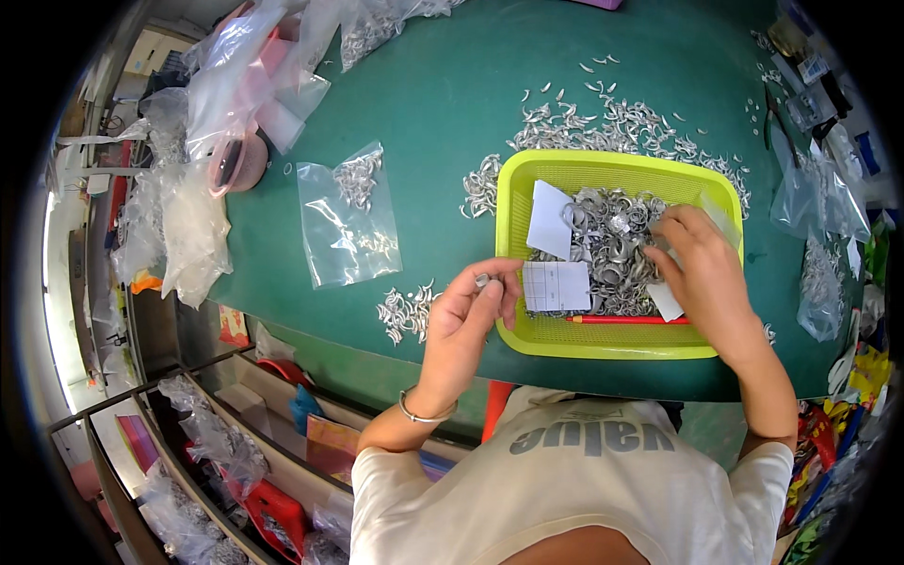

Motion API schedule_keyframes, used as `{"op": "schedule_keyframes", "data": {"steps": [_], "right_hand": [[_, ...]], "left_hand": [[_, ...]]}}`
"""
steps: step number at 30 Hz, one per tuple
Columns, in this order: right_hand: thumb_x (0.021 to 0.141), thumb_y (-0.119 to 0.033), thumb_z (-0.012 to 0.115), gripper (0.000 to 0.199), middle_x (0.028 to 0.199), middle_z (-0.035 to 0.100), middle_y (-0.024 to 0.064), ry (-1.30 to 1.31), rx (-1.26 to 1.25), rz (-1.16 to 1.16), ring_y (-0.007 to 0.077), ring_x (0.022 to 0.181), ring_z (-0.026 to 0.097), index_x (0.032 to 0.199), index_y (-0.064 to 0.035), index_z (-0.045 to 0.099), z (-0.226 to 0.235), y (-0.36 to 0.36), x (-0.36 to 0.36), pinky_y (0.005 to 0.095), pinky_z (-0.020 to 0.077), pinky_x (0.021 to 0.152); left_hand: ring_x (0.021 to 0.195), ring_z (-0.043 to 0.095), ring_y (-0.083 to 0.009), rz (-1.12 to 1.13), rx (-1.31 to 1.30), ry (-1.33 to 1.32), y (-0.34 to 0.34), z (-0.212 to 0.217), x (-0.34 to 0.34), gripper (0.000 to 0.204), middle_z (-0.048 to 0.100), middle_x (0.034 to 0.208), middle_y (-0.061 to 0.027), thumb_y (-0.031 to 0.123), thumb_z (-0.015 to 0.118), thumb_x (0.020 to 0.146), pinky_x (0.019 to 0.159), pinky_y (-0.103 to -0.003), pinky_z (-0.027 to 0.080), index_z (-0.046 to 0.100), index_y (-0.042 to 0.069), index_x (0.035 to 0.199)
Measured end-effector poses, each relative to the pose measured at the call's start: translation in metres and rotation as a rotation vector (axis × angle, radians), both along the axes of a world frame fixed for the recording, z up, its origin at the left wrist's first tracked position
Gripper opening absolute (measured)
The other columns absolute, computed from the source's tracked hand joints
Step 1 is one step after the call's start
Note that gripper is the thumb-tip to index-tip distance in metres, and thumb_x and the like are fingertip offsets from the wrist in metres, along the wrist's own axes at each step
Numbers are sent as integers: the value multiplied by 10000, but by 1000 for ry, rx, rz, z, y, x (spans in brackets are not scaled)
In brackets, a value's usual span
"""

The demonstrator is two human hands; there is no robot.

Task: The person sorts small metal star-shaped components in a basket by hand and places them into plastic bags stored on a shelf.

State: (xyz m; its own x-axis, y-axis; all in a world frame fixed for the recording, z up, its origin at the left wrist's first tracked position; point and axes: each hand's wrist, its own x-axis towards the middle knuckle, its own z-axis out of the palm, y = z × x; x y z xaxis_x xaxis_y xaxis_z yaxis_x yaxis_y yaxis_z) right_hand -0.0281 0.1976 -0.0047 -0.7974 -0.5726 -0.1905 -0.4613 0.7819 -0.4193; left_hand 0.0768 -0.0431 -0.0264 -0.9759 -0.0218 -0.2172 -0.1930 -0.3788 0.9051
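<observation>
Left hand (474, 303): raised just left of the yellow-green basket (612, 344), fingers curled, thumb and forefinger pinching 1 small metal piece (482, 280) at the fingertips. The piece sits at the top of the hand, clear of the table, just outside the basket's left wall.

Right hand (702, 273): inside the basket, palm down, fingers bent into the heap of silver metal rings (612, 247). Fingertips are buried among the rings; whether they grip 1 cannot be told.

Heap lies directly between the 2 hands, touching the right fingers, near but apart from the left. 1 gridded paper slip (556, 286) lies in the basket just right of the left hand; a plain white slip (549, 221) lies above it, on the heap's left edge. A red pencil (626, 320) lies along the basket floor below the right hand, toward the person.

Below and left of the left hand: a small pile of loose metal pieces (405, 311) on the green table (443, 94). Farther left of that hand: a clear plastic bag (347, 217) holding a few pieces, lying flat. Beyond the basket, well past both hands: a wide scatter of silver pieces (621, 127).
</observation>
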Motion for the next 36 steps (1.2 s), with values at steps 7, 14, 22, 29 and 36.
{"op": "schedule_keyframes", "data": {"steps": [7,14,22,29,36], "right_hand": [[704,-128,672,452,1204,494,92,205,-179,632,288,1160,438,1131,-81,532,-27,-37,12,396,379,928],[675,-65,675,371,1116,505,111,149,-43,348,297,1053,478,1027,-52,559,-12,9,0,385,397,876],[635,-50,714,432,1152,493,110,28,-271,359,307,1108,453,1036,-40,554,8,-28,-19,401,383,920],[660,-27,662,418,1197,505,72,277,-91,654,291,1175,430,1066,-54,566,-30,-56,-27,398,369,952],[700,54,563,256,1079,569,99,140,-301,447,265,983,543,944,-6,609,-13,-16,-37,346,454,792]], "left_hand": [[680,429,-101,15,-527,178,13,2,-2,218,486,827,-45,22,451,891,619,-220,376,557,-15,1077],[630,422,-122,27,-732,283,20,4,-4,205,472,743,-61,-30,464,846,571,-230,351,594,7,1001],[620,391,-66,96,-618,327,23,-11,-16,260,494,810,-43,-21,394,899,551,-193,336,554,-9,1104],[619,378,-58,162,-608,324,28,-18,-20,251,489,813,-35,0,396,920,554,-192,337,541,-5,1125],[615,379,-57,200,-637,339,28,-21,-18,240,494,811,-37,1,394,921,548,-191,333,547,-1,1106]]}}
